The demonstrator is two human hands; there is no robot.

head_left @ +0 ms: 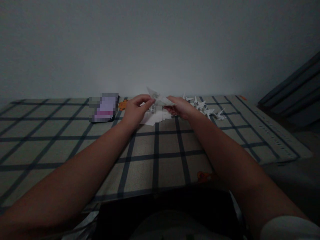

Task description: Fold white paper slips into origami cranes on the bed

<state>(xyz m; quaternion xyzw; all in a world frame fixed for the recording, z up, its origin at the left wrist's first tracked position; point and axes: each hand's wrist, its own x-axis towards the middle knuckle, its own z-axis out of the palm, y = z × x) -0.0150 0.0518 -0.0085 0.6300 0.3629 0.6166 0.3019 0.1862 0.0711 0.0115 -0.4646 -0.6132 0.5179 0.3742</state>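
A partly folded sheet of white paper (pixel 163 100) is held between both hands above the table. My left hand (pixel 138 106) pinches its left side with thumb and index finger. On the right side, my right hand (pixel 180 106) is closed on the same paper, the fingertips partly hidden behind it. Under the hands lie white paper sheets (pixel 151 119) with uneven edges, some with print. Just right of my right hand, several small folded paper cranes (pixel 203 108) with pointed tips sit in a cluster.
A phone (pixel 105 106) with a blurred, lit screen stands at the left rear. A checked cloth (pixel 140 156) with orange figures covers the table, which meets a plain wall (pixel 160 46). Dark curtain folds (pixel 297 90) hang at the right.
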